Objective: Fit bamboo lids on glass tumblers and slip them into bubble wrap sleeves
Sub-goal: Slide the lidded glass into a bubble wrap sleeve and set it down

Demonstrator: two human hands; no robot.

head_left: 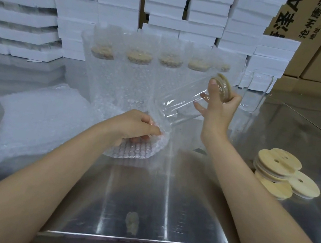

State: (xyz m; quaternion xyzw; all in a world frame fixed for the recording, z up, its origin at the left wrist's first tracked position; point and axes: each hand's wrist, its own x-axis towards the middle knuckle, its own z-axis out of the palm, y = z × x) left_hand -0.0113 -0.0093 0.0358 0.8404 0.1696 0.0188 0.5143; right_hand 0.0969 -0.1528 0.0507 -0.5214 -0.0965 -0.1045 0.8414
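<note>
Clear glass tumbler (181,103) was tilted in air, lidded end up-right, base down-left at mouth of bubble wrap sleeve (136,149). Round bamboo lid (223,87) sat on its rim. Right hand (218,107) gripped lidded end; left hand (133,126) pinched sleeve mouth. Wrapped tumblers (133,75) stood upright in row behind. Flat sleeves (40,119) were piled at left; loose lids (280,167) were stacked at right.

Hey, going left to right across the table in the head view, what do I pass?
A pile of bubble wrap sleeves → left hand gripping an open sleeve → lidded glass tumbler → right hand holding it → loose bamboo lids.
</note>
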